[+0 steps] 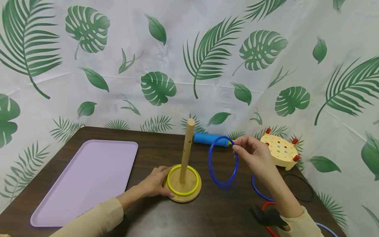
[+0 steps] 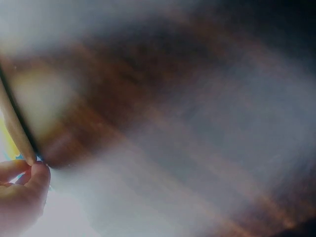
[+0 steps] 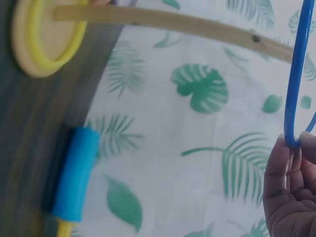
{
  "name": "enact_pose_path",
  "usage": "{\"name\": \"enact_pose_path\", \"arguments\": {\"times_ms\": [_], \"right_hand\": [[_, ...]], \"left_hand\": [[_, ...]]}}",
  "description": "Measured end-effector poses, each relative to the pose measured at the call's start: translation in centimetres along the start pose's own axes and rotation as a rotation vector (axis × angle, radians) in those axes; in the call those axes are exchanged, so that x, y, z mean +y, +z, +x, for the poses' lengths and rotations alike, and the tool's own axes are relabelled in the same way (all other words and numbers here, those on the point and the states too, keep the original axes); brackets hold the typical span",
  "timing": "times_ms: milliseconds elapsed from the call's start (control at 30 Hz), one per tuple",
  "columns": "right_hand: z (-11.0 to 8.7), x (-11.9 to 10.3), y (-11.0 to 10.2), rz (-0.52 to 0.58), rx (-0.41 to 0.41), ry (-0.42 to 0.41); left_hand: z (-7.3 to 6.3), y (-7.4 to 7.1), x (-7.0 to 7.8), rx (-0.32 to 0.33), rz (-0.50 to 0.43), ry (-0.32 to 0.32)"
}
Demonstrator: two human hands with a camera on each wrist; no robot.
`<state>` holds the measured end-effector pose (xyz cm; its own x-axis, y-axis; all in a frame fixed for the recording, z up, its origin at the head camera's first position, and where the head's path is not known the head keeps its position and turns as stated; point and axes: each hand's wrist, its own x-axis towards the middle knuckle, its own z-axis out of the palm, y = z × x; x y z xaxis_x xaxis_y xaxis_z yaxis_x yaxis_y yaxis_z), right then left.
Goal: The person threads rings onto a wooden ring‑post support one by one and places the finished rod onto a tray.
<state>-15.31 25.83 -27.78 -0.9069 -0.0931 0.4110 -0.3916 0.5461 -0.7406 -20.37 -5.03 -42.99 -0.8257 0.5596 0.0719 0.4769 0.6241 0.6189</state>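
A round wooden base (image 1: 183, 198) with an upright wooden peg (image 1: 187, 151) stands mid-table. Around the foot of the peg lies a yellow ring (image 1: 197, 184), flat on the base. My left hand (image 1: 155, 182) grips the base's left rim, thumb in front and fingers behind. Right of the peg, my right hand (image 1: 257, 158) pinches a blue ring (image 1: 209, 161) at its edge and holds it upright above the table. In the right wrist view the same blue ring (image 3: 295, 79) passes between thumb and fingertips. The left wrist view is mostly blurred.
A lilac tray (image 1: 94, 174) lies at the left. Behind the peg rests a blue cylinder (image 1: 207, 139) with a yellow end. A cream pegged stool-like toy (image 1: 279, 149) sits far right. Near the right forearm lie another blue ring (image 1: 259, 192), a red ring (image 1: 264, 206) and a black ring (image 1: 311, 189).
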Motion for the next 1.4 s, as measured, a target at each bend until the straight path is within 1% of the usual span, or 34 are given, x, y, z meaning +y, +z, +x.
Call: {"name": "enact_pose_path", "arguments": {"times_ms": [167, 267, 333, 533, 700, 800, 933, 1033, 1200, 1300, 1400], "right_hand": [[2.0, -1.7, 1.0, 0.082, 0.016, 0.021], [3.3, -2.5, 1.7, 0.140, 0.011, 0.026], [4.2, -2.9, 2.3, 0.158, 0.006, 0.027], [6.4, -3.5, 4.2, 0.159, 0.008, 0.039], [7.4, -2.9, 5.9, 0.149, -0.007, 0.045], [7.3, -1.9, 6.7, 0.141, -0.020, 0.064], [6.6, 0.1, 7.9, 0.108, -0.036, 0.090], [5.6, 1.8, 9.0, 0.072, -0.048, 0.130], [3.7, 4.8, 11.2, -0.009, -0.076, 0.222], [2.8, 6.3, 12.3, -0.057, -0.110, 0.250], [2.2, 7.2, 13.2, -0.083, -0.145, 0.261]], "left_hand": [[0.0, 0.0, 0.1, 0.006, -0.002, 0.005], [0.0, 0.0, 0.1, 0.005, 0.001, 0.006], [0.0, 0.0, 0.1, 0.004, 0.002, 0.006], [-0.1, 0.0, 0.0, -0.003, -0.004, 0.004], [-0.2, 0.1, -0.2, 0.005, -0.007, 0.009], [-0.1, 0.1, -0.3, 0.008, -0.003, 0.017], [0.0, 0.1, -0.4, 0.015, 0.006, 0.032], [0.1, 0.0, -0.4, 0.019, 0.013, 0.042], [0.1, -0.1, -0.5, 0.015, 0.006, 0.046], [0.0, -0.1, -0.5, 0.013, -0.002, 0.049], [0.0, -0.1, -0.4, 0.015, -0.001, 0.058]]}}
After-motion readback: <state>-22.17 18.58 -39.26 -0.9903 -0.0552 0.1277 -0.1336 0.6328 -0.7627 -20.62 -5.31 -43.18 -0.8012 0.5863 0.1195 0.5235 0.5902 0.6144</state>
